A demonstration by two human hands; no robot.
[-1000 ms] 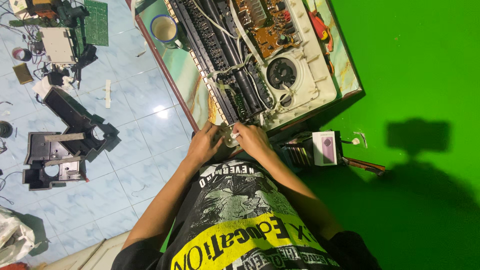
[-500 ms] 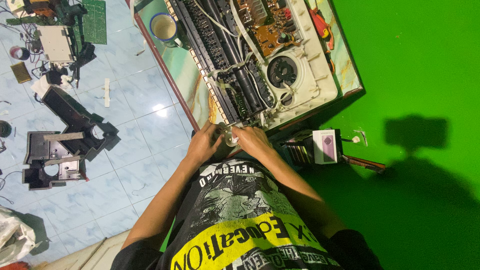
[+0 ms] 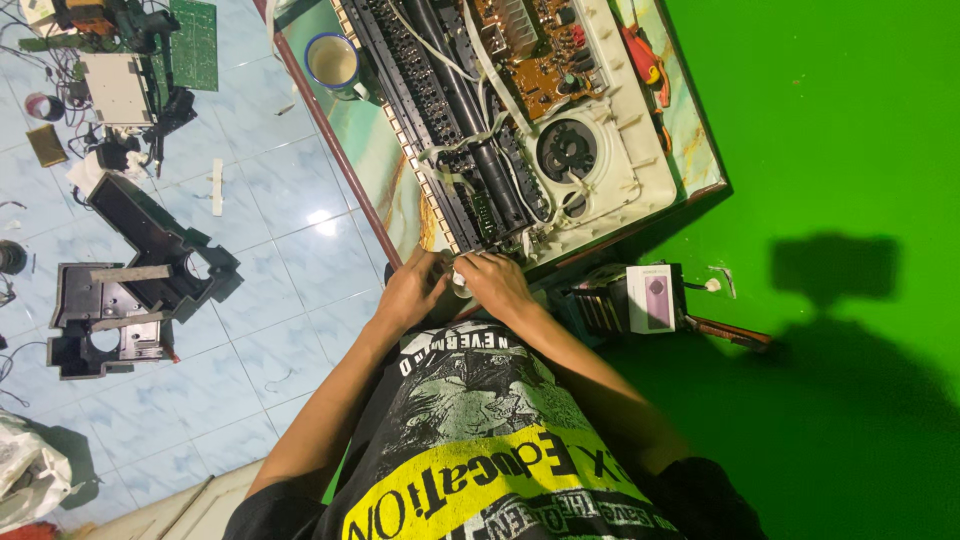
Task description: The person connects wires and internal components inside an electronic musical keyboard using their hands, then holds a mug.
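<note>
An opened electronic keyboard [image 3: 520,130] lies on a marble-patterned table [image 3: 375,160], showing a black key bed, a brown circuit board [image 3: 530,50] and a round speaker [image 3: 567,150]. My left hand [image 3: 410,292] and my right hand [image 3: 493,283] meet at the table's near edge, just below the keyboard's corner. Both close around a small pale object [image 3: 460,283] held between them; what it is cannot be told.
A cup [image 3: 333,62] stands on the table beside the keyboard. Black plastic casing parts [image 3: 130,290], a green circuit board [image 3: 195,45] and other loose electronics lie on the tiled floor at left. A small white and purple box [image 3: 650,298] sits by the green wall at right.
</note>
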